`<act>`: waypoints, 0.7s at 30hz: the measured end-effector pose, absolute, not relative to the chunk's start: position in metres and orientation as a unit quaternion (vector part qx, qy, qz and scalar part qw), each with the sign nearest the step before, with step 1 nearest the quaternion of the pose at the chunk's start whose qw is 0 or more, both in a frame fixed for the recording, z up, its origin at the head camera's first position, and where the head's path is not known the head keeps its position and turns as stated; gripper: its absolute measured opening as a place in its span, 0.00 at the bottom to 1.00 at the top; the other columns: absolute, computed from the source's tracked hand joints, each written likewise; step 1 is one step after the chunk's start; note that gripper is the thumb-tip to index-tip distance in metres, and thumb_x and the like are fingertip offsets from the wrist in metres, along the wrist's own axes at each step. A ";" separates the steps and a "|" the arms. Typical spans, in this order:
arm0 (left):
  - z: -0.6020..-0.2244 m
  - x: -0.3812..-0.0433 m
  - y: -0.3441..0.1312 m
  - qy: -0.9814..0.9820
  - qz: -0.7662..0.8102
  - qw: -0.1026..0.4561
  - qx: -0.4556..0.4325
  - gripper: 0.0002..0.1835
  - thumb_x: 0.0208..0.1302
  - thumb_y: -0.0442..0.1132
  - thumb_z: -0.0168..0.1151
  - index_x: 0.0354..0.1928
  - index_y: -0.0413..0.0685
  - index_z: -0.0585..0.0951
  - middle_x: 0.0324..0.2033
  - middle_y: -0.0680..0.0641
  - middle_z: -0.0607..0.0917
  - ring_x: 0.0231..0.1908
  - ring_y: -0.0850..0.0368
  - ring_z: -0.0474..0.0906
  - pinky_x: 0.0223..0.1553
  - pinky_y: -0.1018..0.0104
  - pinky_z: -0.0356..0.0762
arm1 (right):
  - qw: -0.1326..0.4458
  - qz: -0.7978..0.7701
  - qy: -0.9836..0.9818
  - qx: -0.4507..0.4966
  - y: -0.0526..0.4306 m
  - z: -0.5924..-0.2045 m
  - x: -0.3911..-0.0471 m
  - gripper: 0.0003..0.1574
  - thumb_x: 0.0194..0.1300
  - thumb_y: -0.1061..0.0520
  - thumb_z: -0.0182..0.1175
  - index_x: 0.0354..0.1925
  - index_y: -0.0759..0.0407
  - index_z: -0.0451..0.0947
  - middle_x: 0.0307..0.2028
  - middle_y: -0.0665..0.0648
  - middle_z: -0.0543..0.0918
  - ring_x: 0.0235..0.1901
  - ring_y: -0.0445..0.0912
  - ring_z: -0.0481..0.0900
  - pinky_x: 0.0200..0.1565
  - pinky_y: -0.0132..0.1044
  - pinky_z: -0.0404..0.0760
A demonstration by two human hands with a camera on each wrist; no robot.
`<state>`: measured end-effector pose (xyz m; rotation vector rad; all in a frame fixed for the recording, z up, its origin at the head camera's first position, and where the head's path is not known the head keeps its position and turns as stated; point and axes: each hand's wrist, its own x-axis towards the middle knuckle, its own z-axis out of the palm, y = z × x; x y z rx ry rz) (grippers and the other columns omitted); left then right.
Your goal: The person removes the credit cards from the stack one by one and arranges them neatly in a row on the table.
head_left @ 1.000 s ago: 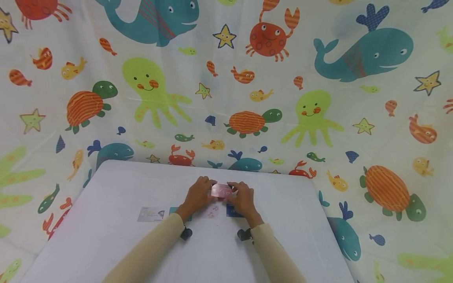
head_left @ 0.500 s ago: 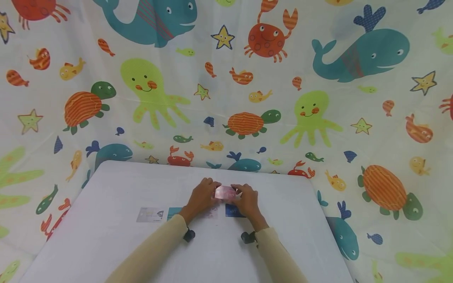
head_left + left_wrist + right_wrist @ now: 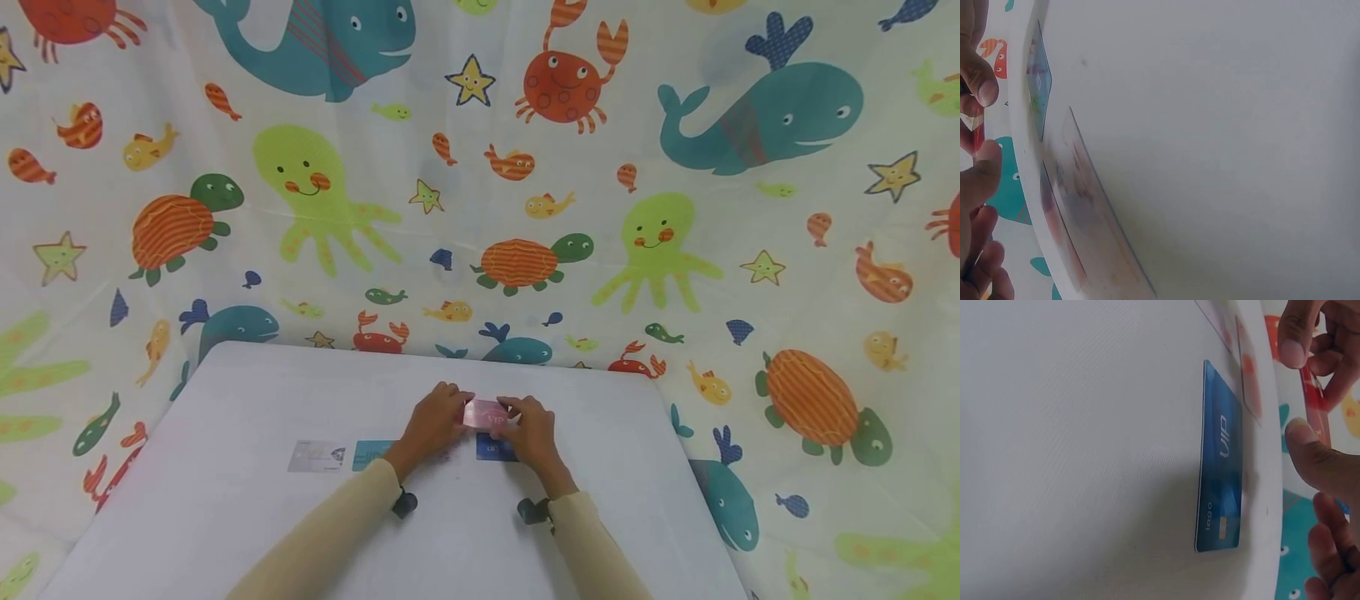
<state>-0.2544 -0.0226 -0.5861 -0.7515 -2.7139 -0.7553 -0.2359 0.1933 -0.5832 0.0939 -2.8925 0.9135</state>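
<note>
Both forearms, in cream sleeves [image 3: 333, 521], reach forward over the white tabletop [image 3: 450, 550] and converge, wrists angled inward so the hands face each other. The left hand [image 3: 433, 421] pinches the left end of a pink VIP card [image 3: 485, 414] between thumb and fingers; the right hand [image 3: 534, 431] pinches its other end the same way, fingers bent. The card is raised off the surface, above and just beyond a blue card [image 3: 495, 448]; a teal card [image 3: 373, 455] lies near the left forearm.
</note>
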 end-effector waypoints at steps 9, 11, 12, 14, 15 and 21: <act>-0.579 -0.247 -0.017 -0.925 -0.267 0.094 -0.252 0.29 0.60 0.44 0.81 0.63 0.47 0.85 0.48 0.46 0.90 0.45 0.54 0.79 0.55 0.56 0.87 | 0.045 0.303 -0.951 0.026 0.200 -0.578 -0.228 0.37 0.59 0.52 0.81 0.66 0.45 0.83 0.43 0.52 0.85 0.42 0.46 0.76 0.49 0.46 0.67; -0.578 -0.246 -0.016 -0.926 -0.272 0.086 -0.247 0.30 0.60 0.44 0.81 0.64 0.47 0.85 0.49 0.46 0.90 0.46 0.54 0.80 0.57 0.55 0.87 | 0.042 0.305 -0.951 0.023 0.201 -0.576 -0.226 0.37 0.60 0.52 0.81 0.67 0.46 0.83 0.44 0.53 0.85 0.43 0.47 0.76 0.49 0.47 0.67; -0.578 -0.245 -0.016 -0.927 -0.273 0.084 -0.244 0.30 0.61 0.44 0.81 0.64 0.48 0.84 0.50 0.47 0.90 0.46 0.54 0.80 0.58 0.55 0.87 | 0.042 0.305 -0.951 0.024 0.202 -0.576 -0.226 0.37 0.60 0.53 0.81 0.67 0.46 0.83 0.44 0.53 0.85 0.43 0.47 0.76 0.49 0.47 0.67; -0.578 -0.244 -0.014 -0.927 -0.274 0.082 -0.241 0.30 0.60 0.44 0.81 0.64 0.49 0.85 0.50 0.47 0.90 0.47 0.54 0.80 0.58 0.56 0.87 | 0.041 0.306 -0.951 0.023 0.203 -0.575 -0.225 0.37 0.60 0.52 0.80 0.67 0.47 0.83 0.44 0.53 0.85 0.43 0.47 0.76 0.49 0.48 0.67; -0.577 -0.244 -0.013 -0.928 -0.273 0.082 -0.240 0.30 0.60 0.44 0.81 0.64 0.49 0.85 0.50 0.47 0.90 0.47 0.54 0.80 0.58 0.56 0.87 | 0.041 0.306 -0.951 0.023 0.204 -0.575 -0.224 0.37 0.60 0.52 0.80 0.67 0.47 0.83 0.44 0.53 0.85 0.43 0.47 0.76 0.49 0.48 0.68; -0.579 -0.245 -0.007 -0.936 -0.232 0.087 -0.251 0.27 0.63 0.44 0.79 0.64 0.50 0.85 0.50 0.48 0.90 0.46 0.55 0.80 0.56 0.59 0.86 | 0.039 0.310 -0.950 0.022 0.212 -0.578 -0.223 0.38 0.58 0.52 0.82 0.67 0.46 0.83 0.46 0.52 0.86 0.44 0.47 0.76 0.50 0.48 0.66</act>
